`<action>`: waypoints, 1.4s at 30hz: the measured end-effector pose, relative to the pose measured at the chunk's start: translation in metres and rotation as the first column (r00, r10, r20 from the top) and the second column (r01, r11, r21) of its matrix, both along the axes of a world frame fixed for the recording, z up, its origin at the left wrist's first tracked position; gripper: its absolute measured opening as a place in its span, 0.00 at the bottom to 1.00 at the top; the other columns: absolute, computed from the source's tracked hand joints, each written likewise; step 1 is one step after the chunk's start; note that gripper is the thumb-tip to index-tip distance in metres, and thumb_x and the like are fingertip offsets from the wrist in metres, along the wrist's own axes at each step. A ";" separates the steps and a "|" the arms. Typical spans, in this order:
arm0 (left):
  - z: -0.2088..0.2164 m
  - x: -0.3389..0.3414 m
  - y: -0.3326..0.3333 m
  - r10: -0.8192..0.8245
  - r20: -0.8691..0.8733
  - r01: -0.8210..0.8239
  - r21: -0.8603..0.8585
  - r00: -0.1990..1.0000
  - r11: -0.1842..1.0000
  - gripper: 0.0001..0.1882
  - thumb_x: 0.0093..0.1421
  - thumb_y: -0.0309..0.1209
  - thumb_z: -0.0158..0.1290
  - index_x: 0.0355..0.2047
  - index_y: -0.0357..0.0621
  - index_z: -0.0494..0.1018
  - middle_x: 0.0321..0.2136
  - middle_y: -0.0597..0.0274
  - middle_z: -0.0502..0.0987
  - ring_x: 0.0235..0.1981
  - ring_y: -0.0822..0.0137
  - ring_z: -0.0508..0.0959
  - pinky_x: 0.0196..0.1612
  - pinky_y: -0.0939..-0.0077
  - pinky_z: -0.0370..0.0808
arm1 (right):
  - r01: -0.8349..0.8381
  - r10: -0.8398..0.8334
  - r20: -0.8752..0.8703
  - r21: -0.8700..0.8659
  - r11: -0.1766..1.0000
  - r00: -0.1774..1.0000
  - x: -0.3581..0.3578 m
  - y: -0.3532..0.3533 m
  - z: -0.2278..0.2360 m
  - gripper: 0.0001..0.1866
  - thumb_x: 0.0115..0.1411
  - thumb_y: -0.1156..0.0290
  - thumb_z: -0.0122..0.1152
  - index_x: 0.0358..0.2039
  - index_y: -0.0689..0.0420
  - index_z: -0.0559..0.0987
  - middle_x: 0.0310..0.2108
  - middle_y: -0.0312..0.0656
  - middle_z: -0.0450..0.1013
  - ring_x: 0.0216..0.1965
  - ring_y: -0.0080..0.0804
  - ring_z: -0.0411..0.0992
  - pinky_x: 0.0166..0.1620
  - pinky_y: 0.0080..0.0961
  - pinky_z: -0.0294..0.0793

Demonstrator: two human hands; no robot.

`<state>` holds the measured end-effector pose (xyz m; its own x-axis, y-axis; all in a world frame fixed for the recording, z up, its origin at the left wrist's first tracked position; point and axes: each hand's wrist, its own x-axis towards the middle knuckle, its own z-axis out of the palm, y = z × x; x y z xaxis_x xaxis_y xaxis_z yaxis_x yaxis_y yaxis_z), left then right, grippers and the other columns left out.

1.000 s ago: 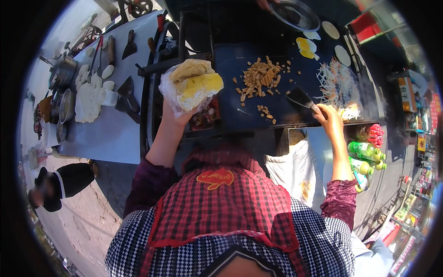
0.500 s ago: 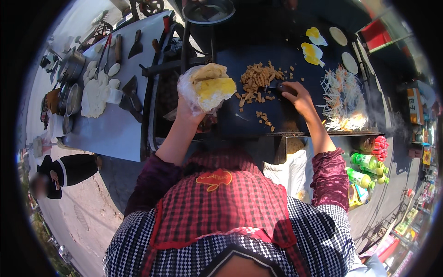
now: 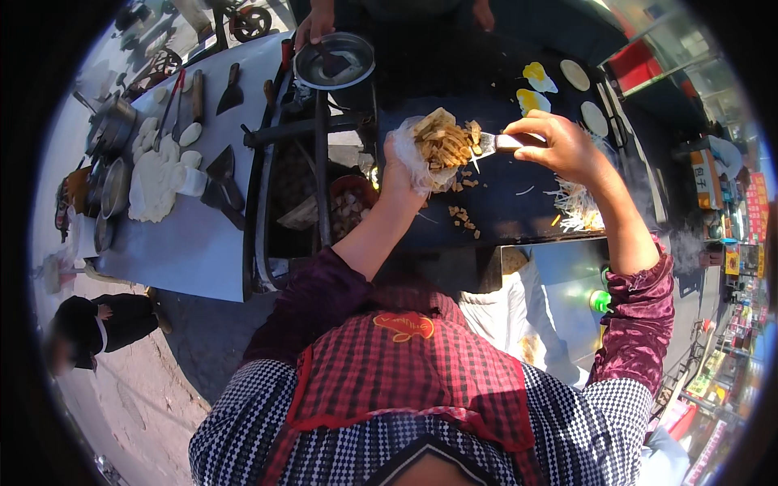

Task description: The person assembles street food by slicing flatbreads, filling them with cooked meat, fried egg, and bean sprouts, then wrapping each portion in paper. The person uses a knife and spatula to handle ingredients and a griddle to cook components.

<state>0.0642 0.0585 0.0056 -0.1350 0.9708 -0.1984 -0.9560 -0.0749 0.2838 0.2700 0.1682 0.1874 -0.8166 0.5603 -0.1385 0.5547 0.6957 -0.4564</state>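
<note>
My left hand is closed round a clear plastic bag, held up over the griddle. A folded flatbread sticks out of the bag, heaped with brown diced pieces. My right hand grips a scraper by its handle, fingers wrapped round it. The scraper's metal blade meets the diced pieces at the right side of the bread. A few more brown bits lie loose on the griddle below.
Fried eggs, pale round flatbreads and shredded vegetables lie at the griddle's right. Another person's hand touches a metal bowl at the far side. Dough and scrapers rest on the left table.
My left hand has moved right with the bag. My right hand has lifted the scraper from the griddle to the flatbread, which now holds diced pieces. Another person's hand has appeared at the bowl.
</note>
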 end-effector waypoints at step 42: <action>0.038 -0.086 -0.073 0.141 -0.399 -0.164 -0.025 0.906 0.986 0.26 0.72 0.45 0.42 0.59 0.35 0.66 0.52 0.43 0.74 0.49 0.48 0.79 0.48 0.58 0.82 | 0.229 -0.229 -0.009 0.046 0.972 0.973 0.045 0.074 -0.183 0.20 0.59 0.73 0.68 0.53 0.52 0.80 0.42 0.43 0.75 0.47 0.45 0.73 0.53 0.36 0.71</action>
<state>-0.0214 -0.0148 0.0437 -0.3590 0.9208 -0.1525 -0.7432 -0.1832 0.6434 0.3149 0.2418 0.0048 -0.6666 0.7380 -0.1047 0.6998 0.5713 -0.4289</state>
